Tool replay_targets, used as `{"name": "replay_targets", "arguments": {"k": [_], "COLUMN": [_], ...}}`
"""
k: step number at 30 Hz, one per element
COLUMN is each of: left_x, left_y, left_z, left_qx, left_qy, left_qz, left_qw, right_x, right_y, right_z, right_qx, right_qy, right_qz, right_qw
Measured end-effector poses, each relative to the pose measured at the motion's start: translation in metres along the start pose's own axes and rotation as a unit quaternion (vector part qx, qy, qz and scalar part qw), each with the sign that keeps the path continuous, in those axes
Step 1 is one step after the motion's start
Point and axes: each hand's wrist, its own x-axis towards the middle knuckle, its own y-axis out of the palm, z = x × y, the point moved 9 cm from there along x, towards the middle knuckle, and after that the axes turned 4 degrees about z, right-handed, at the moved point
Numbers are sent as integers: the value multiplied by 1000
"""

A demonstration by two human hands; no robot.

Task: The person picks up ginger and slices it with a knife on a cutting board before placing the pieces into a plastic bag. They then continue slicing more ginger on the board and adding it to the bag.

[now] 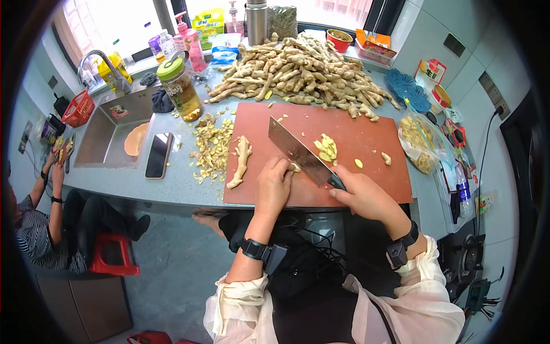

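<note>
My right hand (364, 194) is closed around the handle of a cleaver (298, 150), whose broad blade slants over the reddish-brown cutting board (372, 137). Beside the blade, my left hand (274, 184) has its fingers curled down on a small piece of ginger (295, 167), most of it hidden by the fingers. A loose heap of ginger slices (326, 148) lies beyond the blade, with a single slice (358, 163) to its right. At the board's left edge rests a whole ginger root (240, 163). A ginger stub (386, 159) lies toward the right edge.
A large pile of ginger (309, 69) stands behind the board. Left of it are ginger scraps (211, 143), a green-lidded jar (180, 86), a phone (159, 155) and the sink (109, 137). A bag of ginger pieces (421, 143) sits right. Another person (46, 229) sits far left.
</note>
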Motion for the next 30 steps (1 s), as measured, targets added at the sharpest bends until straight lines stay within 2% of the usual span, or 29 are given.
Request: {"name": "replay_targets", "arguments": {"k": [14, 23, 25, 30], "left_x": [0, -1, -2, -1], "left_y": [1, 0, -1, 1], "left_z": [1, -2, -2, 2], "left_qx": [8, 17, 15, -3], "left_qy": [2, 7, 8, -7], "left_qz": [9, 3, -1, 13], "left_qw": [1000, 1000, 1000, 1000], "right_x": [9, 31, 21, 13], "right_y": [5, 8, 7, 6], "right_z": [2, 3, 5, -5], "right_qx": [-40, -29, -19, -31], "right_qy": [14, -61, -12, 22], "right_qz": [39, -5, 21, 51], "right_qw": [998, 998, 1000, 998]}}
